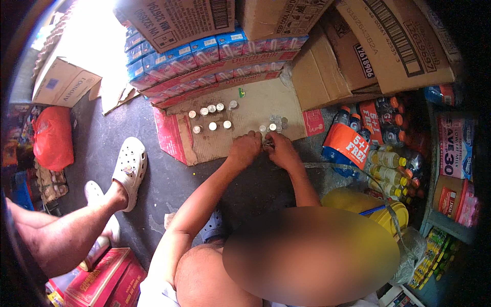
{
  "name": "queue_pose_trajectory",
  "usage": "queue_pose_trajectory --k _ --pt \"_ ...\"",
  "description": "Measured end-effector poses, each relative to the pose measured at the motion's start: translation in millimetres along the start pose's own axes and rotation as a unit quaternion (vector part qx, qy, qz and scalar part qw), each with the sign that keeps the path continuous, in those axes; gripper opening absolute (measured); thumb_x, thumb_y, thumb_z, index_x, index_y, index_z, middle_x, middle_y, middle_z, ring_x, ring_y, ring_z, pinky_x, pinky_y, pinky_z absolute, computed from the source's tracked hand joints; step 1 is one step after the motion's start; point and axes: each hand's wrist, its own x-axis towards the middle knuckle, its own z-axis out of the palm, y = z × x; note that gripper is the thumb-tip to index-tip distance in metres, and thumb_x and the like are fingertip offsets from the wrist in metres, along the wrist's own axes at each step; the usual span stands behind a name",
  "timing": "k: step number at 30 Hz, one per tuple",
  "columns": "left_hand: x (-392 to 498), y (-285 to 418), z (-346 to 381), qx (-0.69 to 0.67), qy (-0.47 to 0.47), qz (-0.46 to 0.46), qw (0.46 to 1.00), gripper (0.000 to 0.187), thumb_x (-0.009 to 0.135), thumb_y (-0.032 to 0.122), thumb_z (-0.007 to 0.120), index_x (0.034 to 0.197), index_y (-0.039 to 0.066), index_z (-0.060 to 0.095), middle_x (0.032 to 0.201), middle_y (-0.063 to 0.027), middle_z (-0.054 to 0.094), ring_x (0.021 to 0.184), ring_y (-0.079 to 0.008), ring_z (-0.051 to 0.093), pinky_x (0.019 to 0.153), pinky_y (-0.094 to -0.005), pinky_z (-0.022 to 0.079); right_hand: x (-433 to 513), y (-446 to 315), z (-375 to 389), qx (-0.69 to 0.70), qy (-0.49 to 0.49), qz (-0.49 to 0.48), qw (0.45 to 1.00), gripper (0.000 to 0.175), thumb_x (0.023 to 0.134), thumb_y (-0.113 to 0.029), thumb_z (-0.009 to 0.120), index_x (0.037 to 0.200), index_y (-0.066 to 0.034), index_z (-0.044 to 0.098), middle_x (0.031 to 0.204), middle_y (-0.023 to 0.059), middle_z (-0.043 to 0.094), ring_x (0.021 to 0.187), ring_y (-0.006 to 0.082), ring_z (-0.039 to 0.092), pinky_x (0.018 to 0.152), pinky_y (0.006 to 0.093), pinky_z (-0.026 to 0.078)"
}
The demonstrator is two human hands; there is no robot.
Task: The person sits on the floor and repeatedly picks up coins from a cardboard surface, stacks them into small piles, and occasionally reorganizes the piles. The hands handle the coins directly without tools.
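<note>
Several small stacks of coins (212, 126) stand in two rough rows on the left part of a flattened cardboard sheet (245, 111). Another stack (233, 104) stands a little apart from them. Near the sheet's right front lie loose coins (282, 122), beside a brighter coin (272, 127). My left hand (247, 147) is at the sheet's front edge, fingers bent close together; what lies within them is hidden. Close beside it on the right, my right hand (279, 149) has its fingers curled on coins (268, 144) at the front edge. A green scrap (241, 92) lies near the sheet's back.
Trays of small drink cartons (203, 53) and cardboard boxes (391, 50) stand behind. Banded drink bottles (345, 142) and a yellow tub (395, 217) are at right. Another person's leg (69, 234) and white clog (130, 172) are at left, near a red plastic bag (53, 138).
</note>
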Motion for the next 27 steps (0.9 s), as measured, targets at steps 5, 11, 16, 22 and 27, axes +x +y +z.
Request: queue_pose_trajectory --k 5,11,16,22,27 --pt "-12 -2 5 -0.064 0.061 0.025 0.996 0.016 0.094 0.016 0.057 0.103 0.003 0.055 0.100 -0.0195 0.064 0.094 -0.0357 0.066 0.081 -0.0427 0.053 -6 3 -5 -0.007 0.017 -0.011 1.000 0.030 0.081 -0.006 0.074 0.106 -0.0010 0.057 0.101 0.0199 0.067 0.097 0.0380 0.066 0.081 0.0442 0.052" --pt "-36 -1 -14 -0.545 0.021 0.003 0.838 0.019 0.102 0.024 0.057 0.100 0.006 0.052 0.093 -0.0064 0.058 0.084 -0.0178 0.055 0.076 -0.0340 0.047 -10 -5 -7 -0.051 0.009 0.005 0.999 0.026 0.083 -0.008 0.074 0.102 0.0001 0.059 0.097 0.0231 0.067 0.095 0.0425 0.065 0.080 0.0480 0.052" --pt "-47 28 -32 -0.835 -0.077 0.030 0.544 0.014 0.104 0.026 0.053 0.108 0.013 0.050 0.084 0.0017 0.047 0.067 -0.0079 0.037 0.061 -0.0246 0.034 -8 -3 -14 0.000 -0.010 0.020 1.000 0.024 0.085 -0.010 0.073 0.104 0.0011 0.064 0.093 0.0216 0.069 0.090 0.0355 0.068 0.076 0.0445 0.054" --pt "-41 36 -32 -0.914 -0.096 -0.025 0.393 0.027 0.104 0.040 0.045 0.101 0.014 0.051 0.082 -0.0008 0.050 0.061 -0.0097 0.040 0.057 -0.0268 0.034 -31 -6 -41 0.197 -0.033 0.144 0.969 0.026 0.090 -0.015 0.073 0.107 0.0028 0.065 0.087 0.0114 0.071 0.069 0.0159 0.067 0.060 0.0316 0.055" --pt "-40 28 -27 -0.917 -0.088 -0.065 0.383 0.025 0.101 0.033 0.048 0.098 0.009 0.055 0.079 -0.0014 0.050 0.059 -0.0105 0.041 0.056 -0.0275 0.037 -45 -30 -69 0.217 0.000 0.152 0.964 0.025 0.091 -0.010 0.072 0.110 0.0035 0.064 0.084 0.0048 0.069 0.069 0.0104 0.064 0.057 0.0247 0.053"
